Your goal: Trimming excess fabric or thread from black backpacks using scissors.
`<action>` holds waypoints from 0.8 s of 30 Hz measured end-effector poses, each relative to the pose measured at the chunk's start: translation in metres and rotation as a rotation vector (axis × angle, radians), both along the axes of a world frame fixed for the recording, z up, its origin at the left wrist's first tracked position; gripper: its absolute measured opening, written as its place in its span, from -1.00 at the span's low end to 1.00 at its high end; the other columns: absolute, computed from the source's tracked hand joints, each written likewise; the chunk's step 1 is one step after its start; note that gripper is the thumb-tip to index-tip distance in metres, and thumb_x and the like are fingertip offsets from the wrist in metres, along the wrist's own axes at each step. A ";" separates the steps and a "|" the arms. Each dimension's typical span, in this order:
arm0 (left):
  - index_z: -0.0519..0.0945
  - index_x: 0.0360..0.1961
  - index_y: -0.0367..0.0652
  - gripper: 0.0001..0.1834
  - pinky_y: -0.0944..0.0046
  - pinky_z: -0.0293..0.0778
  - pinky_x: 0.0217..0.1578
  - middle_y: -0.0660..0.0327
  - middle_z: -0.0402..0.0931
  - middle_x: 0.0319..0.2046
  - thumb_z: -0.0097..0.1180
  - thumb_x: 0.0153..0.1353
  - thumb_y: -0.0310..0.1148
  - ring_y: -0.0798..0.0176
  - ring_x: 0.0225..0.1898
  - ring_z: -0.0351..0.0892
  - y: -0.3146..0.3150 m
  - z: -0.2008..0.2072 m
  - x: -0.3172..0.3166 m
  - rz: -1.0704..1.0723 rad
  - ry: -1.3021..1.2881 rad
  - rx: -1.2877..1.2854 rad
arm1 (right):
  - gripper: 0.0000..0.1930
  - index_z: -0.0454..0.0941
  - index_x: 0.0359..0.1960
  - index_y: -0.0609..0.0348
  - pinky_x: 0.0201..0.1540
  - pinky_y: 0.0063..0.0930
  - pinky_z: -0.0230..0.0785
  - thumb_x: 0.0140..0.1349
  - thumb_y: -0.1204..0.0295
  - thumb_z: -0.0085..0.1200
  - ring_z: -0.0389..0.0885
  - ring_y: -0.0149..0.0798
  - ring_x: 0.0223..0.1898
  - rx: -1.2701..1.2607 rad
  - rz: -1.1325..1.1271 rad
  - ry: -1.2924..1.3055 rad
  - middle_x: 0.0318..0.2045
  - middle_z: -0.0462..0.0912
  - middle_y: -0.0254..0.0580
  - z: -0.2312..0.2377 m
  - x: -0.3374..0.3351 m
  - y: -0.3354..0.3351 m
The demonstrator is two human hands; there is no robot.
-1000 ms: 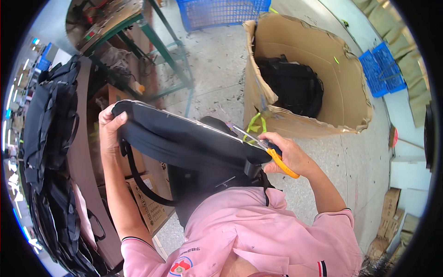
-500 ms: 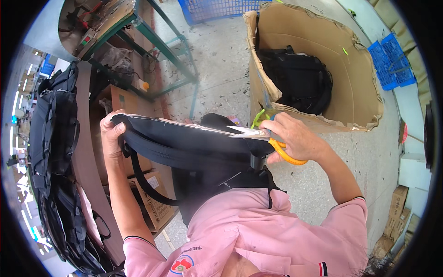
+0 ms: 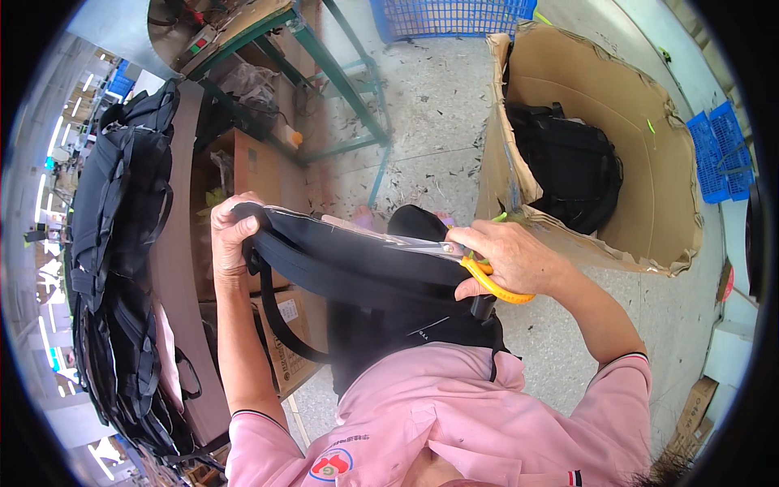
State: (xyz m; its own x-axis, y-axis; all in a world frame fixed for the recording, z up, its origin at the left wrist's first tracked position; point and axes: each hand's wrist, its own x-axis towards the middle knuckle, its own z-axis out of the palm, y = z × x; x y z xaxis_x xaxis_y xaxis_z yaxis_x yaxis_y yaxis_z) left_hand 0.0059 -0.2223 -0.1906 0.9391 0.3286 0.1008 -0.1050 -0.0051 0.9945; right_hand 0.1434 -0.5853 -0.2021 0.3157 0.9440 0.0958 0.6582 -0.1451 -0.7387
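Observation:
A black backpack (image 3: 365, 272) lies across my lap, with a pale raw edge along its far side. My left hand (image 3: 235, 231) pinches the left end of that edge between thumb and fingers. In my right hand (image 3: 507, 260) is a pair of scissors (image 3: 489, 282) with yellow handles, my fingers wrapped round the loops. The scissor blades look closed or nearly so and lie along the pale edge, pointing left. A black strap loop hangs from the backpack beside my left forearm.
At the right stands a tall cardboard box (image 3: 661, 162) with another black backpack (image 3: 568, 162) inside. Several black bags (image 3: 122, 211) are piled on a bench at the left. A green-framed table (image 3: 341, 89), blue baskets (image 3: 454, 18) and dark scraps on the floor lie beyond.
The scissor blades have gone from spread to nearly closed along the edge. The whole view has shifted, so the surroundings sit further right and lower. Both hands keep their holds.

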 end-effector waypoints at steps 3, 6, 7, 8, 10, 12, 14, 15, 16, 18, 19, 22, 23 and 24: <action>0.59 -0.47 -0.29 -0.70 0.43 0.33 -0.36 0.24 0.48 -0.53 0.38 -0.25 -0.37 0.35 -0.47 0.43 -0.001 -0.004 0.001 0.014 0.010 -0.028 | -0.35 0.40 -0.14 0.19 -0.46 -0.33 0.27 -0.18 0.00 0.31 0.45 -0.08 -0.52 0.030 -0.016 0.008 -0.55 0.44 -0.14 -0.018 -0.004 -0.001; 0.59 -0.46 -0.29 -0.69 0.42 0.34 -0.36 0.24 0.49 -0.53 0.38 -0.26 -0.37 0.34 -0.46 0.44 0.002 -0.005 -0.002 0.033 0.019 -0.008 | -0.37 0.41 -0.17 0.19 -0.46 -0.35 0.27 -0.18 0.01 0.32 0.46 -0.10 -0.52 -0.009 -0.013 -0.008 -0.56 0.45 -0.15 -0.013 -0.006 -0.001; 0.56 -0.51 -0.27 -0.69 0.36 0.36 -0.39 0.16 0.49 -0.54 0.38 -0.21 -0.29 0.31 -0.47 0.42 -0.001 -0.005 0.000 0.044 0.010 0.015 | -0.37 0.41 -0.17 0.19 -0.46 -0.35 0.27 -0.18 0.01 0.32 0.46 -0.10 -0.52 -0.007 -0.011 -0.008 -0.56 0.45 -0.15 -0.013 -0.006 -0.001; 0.56 -0.51 -0.27 -0.69 0.36 0.36 -0.39 0.16 0.49 -0.54 0.38 -0.21 -0.29 0.31 -0.47 0.42 0.000 -0.005 -0.001 0.046 0.010 0.017 | -0.38 0.40 -0.18 0.18 -0.47 -0.34 0.27 -0.17 0.01 0.31 0.45 -0.10 -0.52 0.015 -0.017 0.002 -0.56 0.44 -0.15 -0.013 -0.005 -0.001; 0.59 -0.46 -0.30 -0.69 0.42 0.36 -0.34 0.23 0.50 -0.51 0.38 -0.25 -0.37 0.34 -0.45 0.44 0.002 -0.006 -0.001 0.029 0.015 -0.020 | -0.38 0.39 -0.18 0.18 -0.47 -0.34 0.27 -0.17 0.01 0.31 0.45 -0.10 -0.53 0.040 -0.024 0.011 -0.57 0.44 -0.16 -0.010 -0.005 0.001; 0.59 -0.46 -0.30 -0.69 0.42 0.36 -0.34 0.23 0.50 -0.51 0.38 -0.25 -0.38 0.34 -0.45 0.45 0.001 -0.006 -0.001 0.031 0.016 -0.022 | -0.37 0.38 -0.18 0.18 -0.48 -0.34 0.26 -0.17 0.00 0.30 0.44 -0.10 -0.54 0.082 -0.018 -0.084 -0.58 0.43 -0.17 -0.004 -0.005 0.007; 0.59 -0.45 -0.31 -0.70 0.42 0.36 -0.34 0.23 0.50 -0.50 0.37 -0.24 -0.39 0.34 -0.45 0.45 0.000 -0.005 -0.001 0.035 0.017 -0.017 | -0.38 0.38 -0.19 0.18 -0.49 -0.34 0.26 -0.17 0.00 0.30 0.43 -0.10 -0.55 0.083 -0.014 -0.076 -0.58 0.42 -0.17 -0.004 -0.006 0.010; 0.59 -0.45 -0.30 -0.70 0.42 0.36 -0.34 0.23 0.50 -0.50 0.37 -0.24 -0.39 0.34 -0.44 0.45 0.000 -0.006 -0.001 0.036 0.016 -0.026 | -0.39 0.38 -0.20 0.18 -0.49 -0.34 0.26 -0.16 0.01 0.30 0.43 -0.09 -0.55 0.080 -0.011 -0.067 -0.58 0.42 -0.17 -0.005 -0.006 0.012; 0.59 -0.45 -0.30 -0.71 0.42 0.36 -0.34 0.23 0.50 -0.50 0.37 -0.24 -0.40 0.34 -0.44 0.44 0.001 -0.008 -0.001 0.039 0.014 -0.037 | -0.39 0.38 -0.20 0.18 -0.49 -0.34 0.26 -0.16 0.01 0.30 0.43 -0.09 -0.55 0.084 -0.009 -0.067 -0.58 0.42 -0.17 -0.006 -0.005 0.013; 0.59 -0.46 -0.30 -0.71 0.42 0.36 -0.34 0.23 0.50 -0.50 0.37 -0.24 -0.40 0.34 -0.45 0.44 0.002 -0.013 0.001 0.032 0.022 -0.045 | -0.49 0.35 -0.26 0.14 -0.48 -0.25 0.29 -0.12 0.13 0.32 0.46 -0.01 -0.55 0.094 -0.032 0.001 -0.62 0.43 -0.12 -0.012 -0.005 0.011; 0.57 -0.48 -0.28 -0.71 0.40 0.34 -0.36 0.20 0.50 -0.52 0.37 -0.23 -0.36 0.34 -0.45 0.42 0.001 -0.012 0.000 0.040 0.018 -0.020 | -0.49 0.35 -0.26 0.14 -0.48 -0.25 0.29 -0.12 0.13 0.32 0.46 -0.01 -0.55 0.101 -0.024 -0.004 -0.62 0.43 -0.12 -0.012 -0.007 0.010; 0.57 -0.50 -0.26 -0.71 0.39 0.32 -0.38 0.17 0.51 -0.52 0.37 -0.23 -0.33 0.33 -0.45 0.40 -0.003 -0.006 -0.001 0.040 0.008 0.009 | -0.48 0.35 -0.25 0.15 -0.47 -0.25 0.29 -0.12 0.13 0.32 0.46 -0.01 -0.55 0.084 -0.026 -0.022 -0.62 0.44 -0.10 -0.011 -0.009 0.011; 0.57 -0.50 -0.26 -0.71 0.39 0.32 -0.38 0.18 0.51 -0.52 0.36 -0.23 -0.33 0.33 -0.45 0.40 -0.004 -0.007 -0.001 0.050 0.010 -0.009 | -0.48 0.36 -0.24 0.15 -0.47 -0.26 0.29 -0.12 0.12 0.32 0.46 -0.01 -0.55 0.101 -0.030 -0.018 -0.62 0.44 -0.10 -0.010 -0.008 0.011; 0.57 -0.50 -0.27 -0.71 0.39 0.32 -0.38 0.18 0.51 -0.52 0.36 -0.22 -0.33 0.33 -0.45 0.40 -0.004 -0.007 0.000 0.062 0.013 -0.026 | -0.49 0.37 -0.24 0.15 -0.48 -0.26 0.29 -0.12 0.12 0.32 0.47 -0.01 -0.55 0.118 -0.034 -0.014 -0.62 0.44 -0.11 -0.009 -0.008 0.012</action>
State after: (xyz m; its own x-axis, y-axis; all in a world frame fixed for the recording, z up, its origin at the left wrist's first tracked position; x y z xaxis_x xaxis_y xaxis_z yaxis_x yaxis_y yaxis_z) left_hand 0.0055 -0.2268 -0.1972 0.9181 0.3883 0.0797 -0.0927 0.0149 0.9956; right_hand 0.1359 -0.5731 -0.2109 0.3449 0.9149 0.2098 0.6644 -0.0801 -0.7430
